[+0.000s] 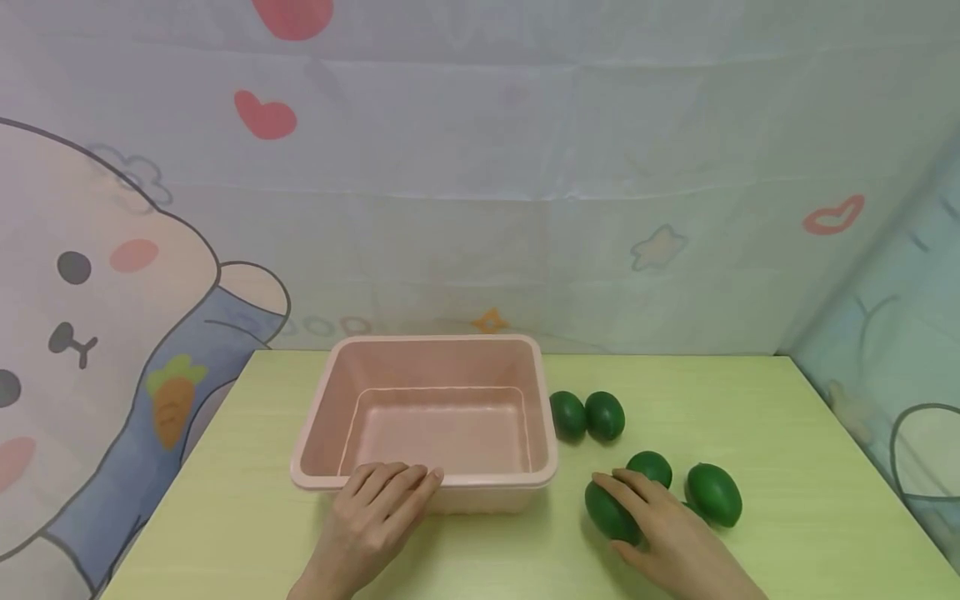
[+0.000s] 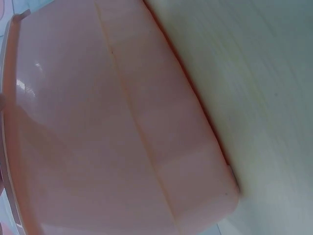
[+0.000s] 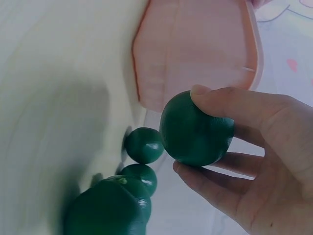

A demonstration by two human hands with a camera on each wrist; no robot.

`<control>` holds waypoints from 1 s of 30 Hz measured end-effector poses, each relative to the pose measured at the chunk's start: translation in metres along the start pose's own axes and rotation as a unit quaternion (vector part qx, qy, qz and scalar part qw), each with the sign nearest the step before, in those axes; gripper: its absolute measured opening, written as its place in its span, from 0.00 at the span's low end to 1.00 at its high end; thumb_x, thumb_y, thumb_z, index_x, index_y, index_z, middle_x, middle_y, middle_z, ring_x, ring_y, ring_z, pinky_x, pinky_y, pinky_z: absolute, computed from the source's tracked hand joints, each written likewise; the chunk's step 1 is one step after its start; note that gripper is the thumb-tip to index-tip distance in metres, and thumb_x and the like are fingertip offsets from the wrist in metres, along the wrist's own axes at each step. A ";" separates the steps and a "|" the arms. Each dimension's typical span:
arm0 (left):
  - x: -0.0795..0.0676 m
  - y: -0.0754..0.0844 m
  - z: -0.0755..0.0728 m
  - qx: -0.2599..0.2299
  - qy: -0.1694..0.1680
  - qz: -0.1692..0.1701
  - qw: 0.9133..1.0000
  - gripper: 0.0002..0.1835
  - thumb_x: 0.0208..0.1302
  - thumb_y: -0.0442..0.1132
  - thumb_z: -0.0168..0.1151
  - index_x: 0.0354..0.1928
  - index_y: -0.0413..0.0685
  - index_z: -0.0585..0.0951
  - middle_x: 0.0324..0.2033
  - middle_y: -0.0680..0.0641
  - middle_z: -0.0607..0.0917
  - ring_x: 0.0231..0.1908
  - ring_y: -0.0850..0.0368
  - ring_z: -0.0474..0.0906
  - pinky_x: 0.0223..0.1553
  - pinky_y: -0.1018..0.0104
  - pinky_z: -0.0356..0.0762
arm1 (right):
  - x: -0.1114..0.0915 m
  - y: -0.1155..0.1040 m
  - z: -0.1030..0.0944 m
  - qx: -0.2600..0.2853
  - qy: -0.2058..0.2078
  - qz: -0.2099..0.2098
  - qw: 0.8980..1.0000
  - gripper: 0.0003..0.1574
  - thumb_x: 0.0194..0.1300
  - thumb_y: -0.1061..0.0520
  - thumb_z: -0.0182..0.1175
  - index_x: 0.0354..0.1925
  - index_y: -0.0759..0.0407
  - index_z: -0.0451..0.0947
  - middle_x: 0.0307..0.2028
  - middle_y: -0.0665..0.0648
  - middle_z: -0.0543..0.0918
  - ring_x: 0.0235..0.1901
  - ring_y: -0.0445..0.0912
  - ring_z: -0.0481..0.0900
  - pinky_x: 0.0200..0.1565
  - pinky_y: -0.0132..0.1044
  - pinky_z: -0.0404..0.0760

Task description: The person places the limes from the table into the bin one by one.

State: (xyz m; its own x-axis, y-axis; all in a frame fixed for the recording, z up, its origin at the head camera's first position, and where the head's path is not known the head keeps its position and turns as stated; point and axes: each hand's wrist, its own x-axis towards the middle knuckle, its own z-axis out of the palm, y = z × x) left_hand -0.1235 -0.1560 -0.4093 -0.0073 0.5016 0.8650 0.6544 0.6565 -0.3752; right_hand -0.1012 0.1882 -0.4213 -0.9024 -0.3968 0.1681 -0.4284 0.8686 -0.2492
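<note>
A pink plastic basin (image 1: 423, 482) stands left of centre on the table, with nothing inside it. My left hand (image 1: 378, 512) holds its front rim, the fingers bent over the edge; the left wrist view shows mostly the basin's outer wall (image 2: 83, 122). To the right, my right hand (image 1: 667, 529) grips a dark green lime (image 3: 193, 129) between thumb and fingertips, and the right wrist view shows it off the table. Close to this hand lie a lime (image 1: 651, 468) behind it and another lime (image 1: 714, 495) on its right. One more is mostly hidden by the hand.
Two limes, a left one (image 1: 567, 416) and a right one (image 1: 604, 416), lie side by side by the basin's right wall. The pale yellow-green table (image 1: 810, 500) ends at a printed cloth backdrop (image 1: 465, 250) behind and at the sides.
</note>
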 end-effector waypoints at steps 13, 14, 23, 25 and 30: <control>0.000 -0.001 0.001 0.004 0.003 0.006 1.000 0.12 0.70 0.35 0.53 0.35 0.42 0.87 0.27 0.48 0.86 0.28 0.53 0.80 0.31 0.65 0.76 | 0.000 -0.009 -0.018 -0.014 0.013 -0.007 1.000 0.48 0.48 0.49 0.75 0.66 0.41 0.67 0.59 0.53 0.76 0.56 0.48 0.77 0.47 0.40 0.83; 0.000 -0.001 0.001 0.004 0.004 0.006 1.000 0.12 0.70 0.35 0.53 0.35 0.42 0.87 0.27 0.48 0.86 0.28 0.53 0.80 0.31 0.65 0.76 | 0.000 -0.010 -0.019 -0.013 0.011 -0.005 1.000 0.48 0.48 0.49 0.75 0.66 0.41 0.66 0.59 0.53 0.76 0.56 0.49 0.77 0.47 0.40 0.83; 0.000 -0.001 0.000 0.004 0.002 0.006 1.000 0.12 0.70 0.35 0.53 0.35 0.42 0.87 0.27 0.48 0.86 0.28 0.53 0.80 0.31 0.65 0.76 | -0.002 -0.015 -0.029 -0.024 0.048 -0.025 0.998 0.50 0.48 0.48 0.75 0.67 0.40 0.66 0.58 0.53 0.77 0.55 0.47 0.78 0.46 0.39 0.83; 0.000 0.000 0.000 0.004 0.002 0.007 1.000 0.12 0.70 0.35 0.53 0.35 0.42 0.87 0.27 0.48 0.86 0.28 0.53 0.80 0.31 0.65 0.76 | -0.002 -0.015 -0.030 -0.029 0.057 -0.031 0.997 0.50 0.48 0.48 0.75 0.67 0.40 0.65 0.58 0.53 0.77 0.54 0.47 0.79 0.45 0.40 0.83; -0.001 0.000 0.001 0.003 0.002 0.007 1.000 0.12 0.70 0.35 0.53 0.36 0.42 0.87 0.27 0.48 0.87 0.28 0.53 0.80 0.31 0.65 0.76 | -0.002 -0.017 -0.034 -0.032 0.066 -0.037 0.997 0.50 0.48 0.48 0.75 0.68 0.39 0.64 0.59 0.54 0.77 0.55 0.48 0.78 0.44 0.40 0.83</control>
State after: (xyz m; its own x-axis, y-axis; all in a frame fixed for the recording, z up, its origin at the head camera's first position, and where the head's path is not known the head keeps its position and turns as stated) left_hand -0.1241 -0.1565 -0.4103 0.0039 0.5088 0.8609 0.6495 0.6533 -0.3891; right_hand -0.0907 0.1845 -0.3846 -0.8530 -0.4214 0.3080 -0.4852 0.8577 -0.1701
